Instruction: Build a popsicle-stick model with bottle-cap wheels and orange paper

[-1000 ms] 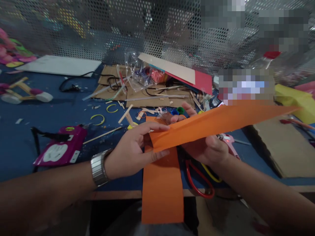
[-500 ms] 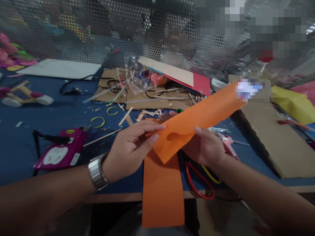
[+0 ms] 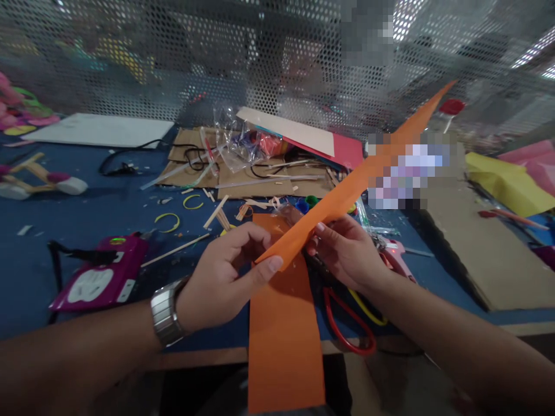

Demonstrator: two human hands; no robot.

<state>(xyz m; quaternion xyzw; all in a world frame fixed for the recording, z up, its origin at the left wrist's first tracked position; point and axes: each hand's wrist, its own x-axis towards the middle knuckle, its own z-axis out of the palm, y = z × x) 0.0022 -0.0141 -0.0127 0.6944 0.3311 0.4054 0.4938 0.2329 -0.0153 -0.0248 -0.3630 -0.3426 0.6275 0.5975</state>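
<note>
Both my hands hold a long orange paper strip (image 3: 342, 193) that rises from the near centre up toward the far right. My left hand (image 3: 225, 277), with a metal watch on its wrist, pinches the strip's near end. My right hand (image 3: 347, 251) grips the strip a little further along, from beneath. A second orange paper sheet (image 3: 284, 323) lies flat on the blue table (image 3: 87, 231) under my hands and hangs over the near edge. Red-handled scissors (image 3: 347, 323) lie just right of that sheet, below my right wrist.
A pink glue gun (image 3: 396, 257) lies right of my right hand. A magenta power strip (image 3: 99, 277) sits at the left. Cardboard (image 3: 481, 248) lies at the right, with more cardboard, sticks and plastic bags (image 3: 243, 144) behind. A perforated metal screen (image 3: 173, 58) closes the back.
The held orange strip has swung from nearly level to pointing steeply up to the far right. My hands have moved closer together at its near end.
</note>
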